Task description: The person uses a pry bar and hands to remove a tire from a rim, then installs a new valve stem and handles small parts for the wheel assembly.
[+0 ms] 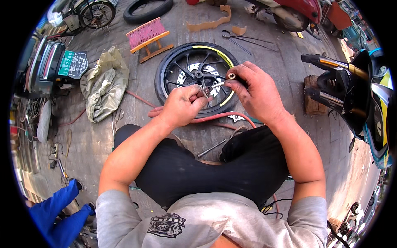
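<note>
Both hands are raised over the near side of a black spoked wheel (175,68) with a yellow rim stripe and a white brake disc, lying flat. My left hand (180,105) is closed, thumb and fingers pinching a small bent metal piece (204,91) whose kind is unclear. Opposite it, my right hand (260,91) pinches a short silver rod (218,84) that points toward the left fingers. A round brass-coloured end (231,76) also shows between the right thumb and forefinger. Whether the rod and the bent piece touch cannot be made out.
A red hose (225,115) runs between wheel and knees, near a socket-type wrench (211,149). Beyond lie a folding stool (149,38), long metal tools (244,39) and a loose tyre (148,10). Scooter forks (326,62) rest by a wood block (313,99) at right; a crumpled cover (106,84) lies left.
</note>
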A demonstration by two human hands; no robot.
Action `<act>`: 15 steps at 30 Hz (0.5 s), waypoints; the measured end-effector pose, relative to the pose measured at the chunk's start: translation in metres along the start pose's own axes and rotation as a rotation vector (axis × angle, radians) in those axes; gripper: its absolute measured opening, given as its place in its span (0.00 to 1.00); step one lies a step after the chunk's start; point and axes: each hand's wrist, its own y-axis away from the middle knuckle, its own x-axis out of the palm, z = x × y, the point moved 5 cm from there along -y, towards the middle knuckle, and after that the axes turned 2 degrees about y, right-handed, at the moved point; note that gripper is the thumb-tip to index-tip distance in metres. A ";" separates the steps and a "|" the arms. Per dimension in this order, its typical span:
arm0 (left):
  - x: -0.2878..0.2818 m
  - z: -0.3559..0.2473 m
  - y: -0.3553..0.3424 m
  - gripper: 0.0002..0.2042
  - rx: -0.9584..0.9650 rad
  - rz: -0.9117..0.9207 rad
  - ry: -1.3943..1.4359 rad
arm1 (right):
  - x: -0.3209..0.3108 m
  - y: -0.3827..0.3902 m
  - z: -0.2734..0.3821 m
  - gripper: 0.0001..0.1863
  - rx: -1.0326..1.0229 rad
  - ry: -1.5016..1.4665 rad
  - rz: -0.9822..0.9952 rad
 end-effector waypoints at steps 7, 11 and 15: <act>-0.003 0.007 -0.007 0.11 -0.028 0.097 -0.039 | 0.012 -0.009 -0.001 0.13 -0.104 0.072 0.029; -0.013 0.007 -0.007 0.12 -0.065 0.102 0.012 | 0.013 -0.012 0.007 0.15 -0.186 0.143 0.031; -0.019 0.007 -0.008 0.13 0.011 0.086 -0.019 | 0.017 -0.012 0.006 0.15 -0.143 0.143 0.061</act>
